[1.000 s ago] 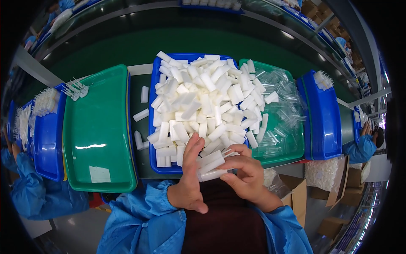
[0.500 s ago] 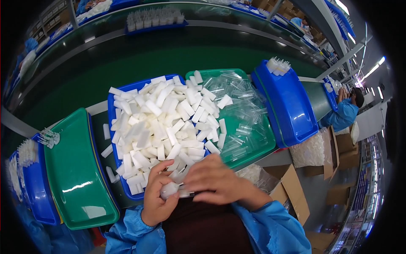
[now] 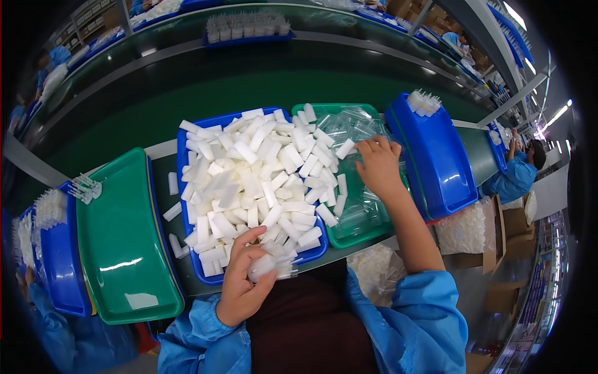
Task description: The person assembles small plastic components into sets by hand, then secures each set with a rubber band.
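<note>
1. Bundle of white and clear parts (image 3: 274,258), one, is held at lower centre of the frame; how many pieces make it up cannot be told.
2. Low weight is to be expected of it, with white portions probably soft and clear ones stiffer, smooth and perhaps slippery. It would best be grasped around the middle, lightly, so that nothing is crushed or let slide.
3. By the left hand (image 3: 242,283) it is clasped, fingers and thumb closed around its rounded left end.
4. By the right hand (image 3: 380,168), right of centre, the upper part of a green tray (image 3: 352,188) is covered; its fingers are bent and slightly apart, and whether anything is pinched cannot be told.
5. In that tray, clear tubes (image 3: 356,128) are heaped, too tangled to be counted; some white blocks are spilled over its left side.
6. At centre, one blue tray (image 3: 210,121) is piled with white blocks (image 3: 268,163), far too many to be counted. At least three loose ones (image 3: 172,183) are seen left of it.
7. At left, one more green tray (image 3: 124,243) is seen, with one spiky white cluster (image 3: 85,189) at its top corner; at right, one blue tray stack (image 3: 439,165) is topped by white spiked parts (image 3: 423,103).
</note>
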